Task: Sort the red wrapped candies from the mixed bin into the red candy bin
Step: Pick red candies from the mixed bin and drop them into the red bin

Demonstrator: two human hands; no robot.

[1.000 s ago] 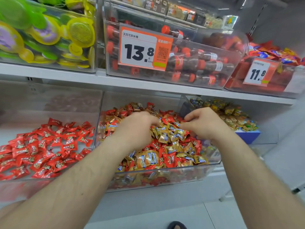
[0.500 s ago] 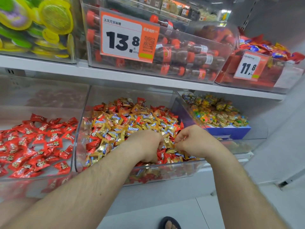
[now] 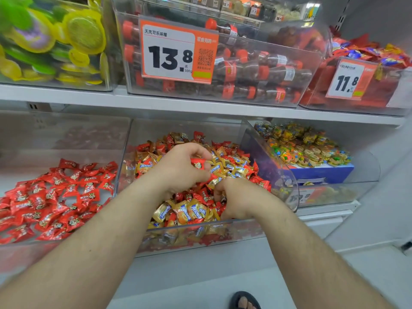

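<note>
A red wrapped candy [image 3: 198,163] is sitting pinched in the curled fingers of the left hand [image 3: 180,169], which is hovering over the middle of the mixed bin [image 3: 200,236] with what looks like a second red wrapper tucked lower in the same grasp. Just below and to the right of it, the right hand [image 3: 236,198] is digging into the heap near the bin's front wall, its fingers curled in among the wrappers and seemingly nipping one, though which candy it is gripping is too hidden to tell. Around both hands the mixed bin is holding a thick jumble of red candies and gold wrapped candies [image 3: 189,211], with plenty of red showing at the back, along the right side and under the front edge. To the left, separated by a clear wall, the red candy bin [image 3: 66,139] is carrying a broad spread of sorted red candies [image 3: 55,197] and nothing else. So the sorting is judged to be under way but far from finished: a good pile is already across, many reds are waiting, and the held ones are not yet carried over. Above, a shelf is bearing bins with an orange price tag [image 3: 178,52], and a bin of multicoloured sweets [image 3: 307,146] is standing to the right.
</note>
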